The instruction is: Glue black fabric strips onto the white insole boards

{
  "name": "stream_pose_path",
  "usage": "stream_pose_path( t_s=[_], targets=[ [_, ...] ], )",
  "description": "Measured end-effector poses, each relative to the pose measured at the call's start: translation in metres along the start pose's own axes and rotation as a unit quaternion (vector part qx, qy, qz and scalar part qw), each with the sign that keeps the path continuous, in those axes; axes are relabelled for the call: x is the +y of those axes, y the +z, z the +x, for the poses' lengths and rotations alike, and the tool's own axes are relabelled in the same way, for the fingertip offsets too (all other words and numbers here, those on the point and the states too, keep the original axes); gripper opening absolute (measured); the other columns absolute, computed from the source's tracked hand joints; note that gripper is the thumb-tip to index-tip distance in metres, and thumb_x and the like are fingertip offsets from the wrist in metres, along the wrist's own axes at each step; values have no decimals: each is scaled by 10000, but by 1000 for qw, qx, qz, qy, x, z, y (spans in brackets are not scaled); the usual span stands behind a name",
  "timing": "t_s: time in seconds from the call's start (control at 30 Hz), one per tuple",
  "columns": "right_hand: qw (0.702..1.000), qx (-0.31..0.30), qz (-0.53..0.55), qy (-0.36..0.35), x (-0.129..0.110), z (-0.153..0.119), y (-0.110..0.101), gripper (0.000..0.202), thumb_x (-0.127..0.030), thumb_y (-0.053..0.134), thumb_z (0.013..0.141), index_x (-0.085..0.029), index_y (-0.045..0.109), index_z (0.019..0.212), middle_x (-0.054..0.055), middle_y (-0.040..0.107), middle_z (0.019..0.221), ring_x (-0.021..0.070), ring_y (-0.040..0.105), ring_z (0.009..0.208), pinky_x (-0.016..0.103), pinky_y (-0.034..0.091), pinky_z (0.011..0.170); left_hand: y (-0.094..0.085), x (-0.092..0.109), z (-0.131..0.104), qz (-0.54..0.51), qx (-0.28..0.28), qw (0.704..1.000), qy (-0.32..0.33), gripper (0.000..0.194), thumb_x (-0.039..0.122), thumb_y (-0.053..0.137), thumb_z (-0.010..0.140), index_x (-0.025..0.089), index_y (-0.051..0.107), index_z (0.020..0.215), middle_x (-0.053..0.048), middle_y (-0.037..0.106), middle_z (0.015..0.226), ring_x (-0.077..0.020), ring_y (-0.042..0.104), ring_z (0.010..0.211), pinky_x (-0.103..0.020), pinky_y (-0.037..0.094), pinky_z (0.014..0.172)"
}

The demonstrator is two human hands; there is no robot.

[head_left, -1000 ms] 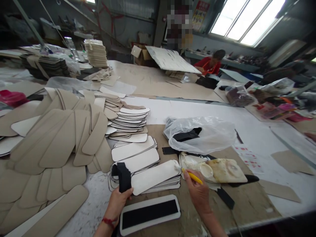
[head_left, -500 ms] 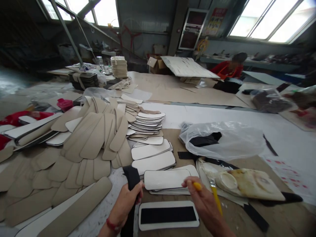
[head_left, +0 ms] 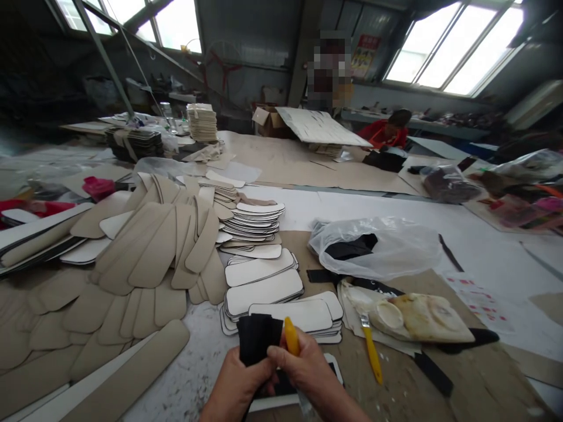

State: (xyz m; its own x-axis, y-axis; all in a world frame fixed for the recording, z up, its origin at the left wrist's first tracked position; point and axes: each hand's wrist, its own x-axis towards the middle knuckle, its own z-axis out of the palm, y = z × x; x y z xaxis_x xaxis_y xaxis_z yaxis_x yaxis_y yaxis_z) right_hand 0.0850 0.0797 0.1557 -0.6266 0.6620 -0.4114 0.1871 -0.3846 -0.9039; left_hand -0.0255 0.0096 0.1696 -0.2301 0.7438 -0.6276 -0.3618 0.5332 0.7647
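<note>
Well, at your far left, a heap of tan panels covers the table and runs to the edge of view. Behind it stands a cardboard box, flaps open, contents hidden from you. Stacks of white panels come next. Your 2 hands meet in front of them: your left hand pinches folded black strips, and your right hand, thumb against the strips, also grips a yellow handle. Farther right, a clear plastic bag gapes toward you, black material inside. Nearer you lies a stained cream container, its contents unclear, with a yellow-handled brush beside it. Beneath, a brown sheet slants toward your lower right; beyond its edge, white tabletop shows. Across the table sits a person in red; rightmost, a filled plastic bag.
</note>
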Motion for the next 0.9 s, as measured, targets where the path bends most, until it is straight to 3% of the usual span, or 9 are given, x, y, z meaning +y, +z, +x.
stream_pose_path(
  t_s=[0.1, 0.33, 0.47, 0.6, 0.73, 0.9],
  targets=[
    [1000, 11, -17, -19, -1, 0, -4, 306, -452, 580, 713, -178, 456, 658, -70, 396, 506, 57, 315, 436, 197, 251, 422, 2, 0, 1, -7, -15, 1000, -2, 314, 397, 687, 559, 99, 604, 615, -33, 594, 494, -128, 524, 440, -242, 379, 467],
    [987, 152, -44, -27, -1, 4, -30, 391, -505, 591, 675, -197, 374, 573, -89, 323, 449, 55, 272, 416, 202, 219, 402, -14, -23, 2, -17, -53, 998, -27, 349, 390, 708, 526, 76, 656, 670, -100, 668, 632, -157, 571, 527, -250, 401, 515],
    [980, 197, -20, 30, 0, 0, -49, 406, -522, 609, 649, -194, 384, 570, -74, 401, 426, 57, 327, 393, 198, 228, 390, -34, -51, -2, -26, -4, 998, -58, 396, 433, 726, 481, 95, 663, 677, -72, 662, 606, -155, 554, 528, -248, 406, 520],
    [976, 202, -3, 78, 14, -3, -61, 417, -529, 629, 623, -191, 387, 592, -76, 424, 418, 46, 336, 363, 187, 220, 373, -49, -66, -5, -44, 94, 991, -85, 351, 431, 732, 479, 116, 628, 592, -36, 608, 483, -130, 505, 476, -239, 390, 496],
    [972, 213, -5, 99, 34, -1, -73, 413, -534, 613, 637, -188, 393, 592, -72, 430, 423, 45, 344, 347, 188, 225, 369, -52, -55, 0, -69, 163, 981, -82, 312, 402, 723, 517, 127, 579, 550, -5, 566, 465, -113, 481, 469, -234, 383, 489],
    [966, 239, -45, 85, 47, 5, -93, 396, -519, 610, 645, -183, 412, 577, -59, 446, 436, 60, 369, 370, 200, 257, 390, -44, -28, 20, -62, 165, 984, -24, 280, 382, 694, 566, 142, 569, 638, 27, 566, 519, -100, 472, 494, -227, 386, 506]
  ],
)
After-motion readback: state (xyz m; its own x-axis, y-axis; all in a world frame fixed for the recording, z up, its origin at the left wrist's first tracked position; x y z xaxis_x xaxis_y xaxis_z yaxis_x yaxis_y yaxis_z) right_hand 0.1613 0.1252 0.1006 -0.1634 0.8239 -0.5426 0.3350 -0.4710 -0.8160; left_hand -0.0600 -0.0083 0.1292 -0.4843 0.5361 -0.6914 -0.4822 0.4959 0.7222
